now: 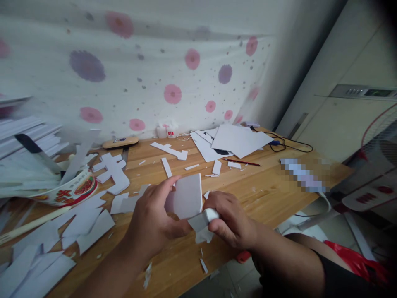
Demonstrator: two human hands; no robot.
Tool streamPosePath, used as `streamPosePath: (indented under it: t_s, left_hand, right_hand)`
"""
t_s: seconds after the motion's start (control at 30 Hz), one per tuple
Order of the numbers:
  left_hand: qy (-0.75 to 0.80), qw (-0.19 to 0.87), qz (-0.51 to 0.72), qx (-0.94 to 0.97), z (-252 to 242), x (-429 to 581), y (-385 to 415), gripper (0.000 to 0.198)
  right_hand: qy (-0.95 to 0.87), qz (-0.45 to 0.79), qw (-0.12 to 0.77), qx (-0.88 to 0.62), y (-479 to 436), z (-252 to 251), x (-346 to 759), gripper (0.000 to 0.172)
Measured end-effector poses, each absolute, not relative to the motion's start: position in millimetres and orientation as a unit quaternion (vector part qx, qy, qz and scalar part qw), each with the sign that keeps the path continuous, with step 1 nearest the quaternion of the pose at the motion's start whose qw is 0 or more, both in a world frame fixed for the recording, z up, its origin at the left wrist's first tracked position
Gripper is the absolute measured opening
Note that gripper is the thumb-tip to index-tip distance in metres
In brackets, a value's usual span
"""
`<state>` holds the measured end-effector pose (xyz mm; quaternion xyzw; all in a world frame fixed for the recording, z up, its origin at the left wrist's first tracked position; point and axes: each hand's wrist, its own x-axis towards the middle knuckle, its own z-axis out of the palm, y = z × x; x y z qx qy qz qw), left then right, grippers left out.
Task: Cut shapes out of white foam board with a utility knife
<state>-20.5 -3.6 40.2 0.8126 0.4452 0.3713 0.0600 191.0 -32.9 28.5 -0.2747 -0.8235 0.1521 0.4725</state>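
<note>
Over the front of the wooden table (248, 186), my left hand (155, 211) is closed around a pale, flat white piece (187, 194), thumb below and fingers behind it. My right hand (231, 219) pinches a small white block (211, 214) between thumb and fingers. A greyish flat strip (198, 222) extends from the block toward my left thumb, close under the white piece's lower edge. Whether the strip and the piece touch cannot be made out. A scrap of clear or whitish material (204, 236) hangs below the strip.
White offcuts (93, 227) and a printed bowl (77, 190) lie at left. Cut white shapes (113, 171), white sheets (238, 138) and a pencil (243, 162) are farther back. A blurred-out device (302, 174) with a cable lies right; a fan (381, 140) stands beyond.
</note>
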Motion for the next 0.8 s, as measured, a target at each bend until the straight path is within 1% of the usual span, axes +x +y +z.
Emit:
streamPosePath:
  t_s: [0.27,0.47,0.67,0.8]
  left_hand:
    - [0.428,0.076,0.394,0.810,36.4,-22.2,-3.9,0.083]
    - [0.431,0.092,0.393,0.807,38.9,-21.7,-6.4,0.080]
    - [0.427,0.067,0.391,0.813,37.7,-21.5,-8.5,0.079]
    - [0.423,0.070,0.388,0.816,36.2,-21.1,-9.5,0.078]
  right_hand:
    - [-0.815,0.157,0.486,-0.273,-31.7,26.7,187.2,0.039]
    - [-0.821,0.163,0.476,-0.271,-33.1,30.8,187.3,0.038]
    - [-0.822,0.167,0.480,-0.257,-31.8,30.6,186.5,0.039]
    - [-0.820,0.174,0.486,-0.247,-30.3,27.9,186.4,0.040]
